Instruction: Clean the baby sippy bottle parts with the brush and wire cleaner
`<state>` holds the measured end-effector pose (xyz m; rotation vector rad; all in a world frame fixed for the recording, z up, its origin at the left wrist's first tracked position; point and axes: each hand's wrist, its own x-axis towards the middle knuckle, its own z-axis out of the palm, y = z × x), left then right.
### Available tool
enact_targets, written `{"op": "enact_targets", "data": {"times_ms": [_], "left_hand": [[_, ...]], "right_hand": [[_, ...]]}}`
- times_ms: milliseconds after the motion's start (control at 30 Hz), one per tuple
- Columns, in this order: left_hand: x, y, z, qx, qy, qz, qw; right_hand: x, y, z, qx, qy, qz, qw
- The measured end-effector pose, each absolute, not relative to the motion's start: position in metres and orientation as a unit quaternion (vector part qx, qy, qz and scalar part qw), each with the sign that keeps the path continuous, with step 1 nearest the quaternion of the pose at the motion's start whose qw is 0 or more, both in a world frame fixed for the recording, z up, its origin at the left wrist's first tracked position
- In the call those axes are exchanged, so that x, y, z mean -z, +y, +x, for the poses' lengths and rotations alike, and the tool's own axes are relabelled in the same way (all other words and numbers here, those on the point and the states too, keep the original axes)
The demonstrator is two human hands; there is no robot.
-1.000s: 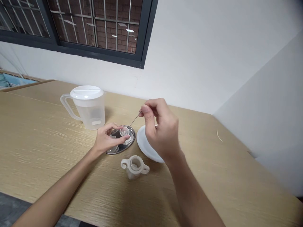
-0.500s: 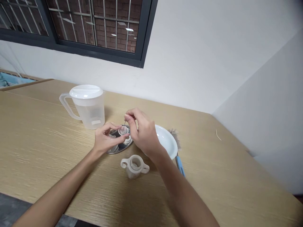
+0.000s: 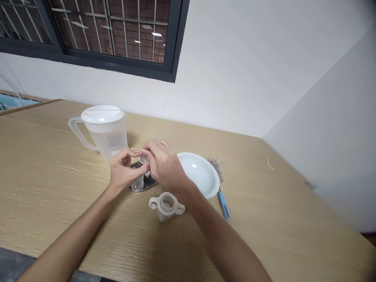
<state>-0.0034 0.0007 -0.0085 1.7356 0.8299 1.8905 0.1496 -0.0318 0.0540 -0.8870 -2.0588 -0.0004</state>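
Note:
Between the thumb and fingers of my left hand [image 3: 125, 168] is a small clear round plastic piece [image 3: 143, 158], held above a shiny metal tray. My right hand [image 3: 163, 162] is closed in a pinch at the right edge of this piece; its fingertips overlap the piece, and what they grip is hidden. Under both hands, the oval metal tray [image 3: 148, 182] carries small translucent plastic parts [image 3: 137, 183], partly covered by the fingers. Nearer to me stands an open, translucent two-handled cup [image 3: 167, 206], upright on the table.
A lidded clear pitcher [image 3: 107, 133] stands behind my left hand. To the right of my right hand are a white bowl [image 3: 202, 176] and a brush with a blue handle [image 3: 223, 204]. A thin pale strip [image 3: 269, 163] lies farther right on the wooden table [image 3: 279, 219].
Both hands have shifted slightly left with the round piece, which now tilts. My right hand has come down against it; the thin stick it held upright no longer shows.

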Motion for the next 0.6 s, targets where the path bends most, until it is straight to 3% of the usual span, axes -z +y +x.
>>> {"op": "enact_targets", "data": {"times_ms": [267, 600], "left_hand": [[0.017, -0.003, 0.004, -0.642, 0.288, 0.657, 0.27], [0.015, -0.006, 0.003, -0.633, 0.278, 0.676, 0.257]], "right_hand": [[-0.069, -0.037, 0.156, 0.037, -0.793, -0.345, 0.5], [-0.088, -0.055, 0.163, 0.091, -0.773, -0.34, 0.528]]}}
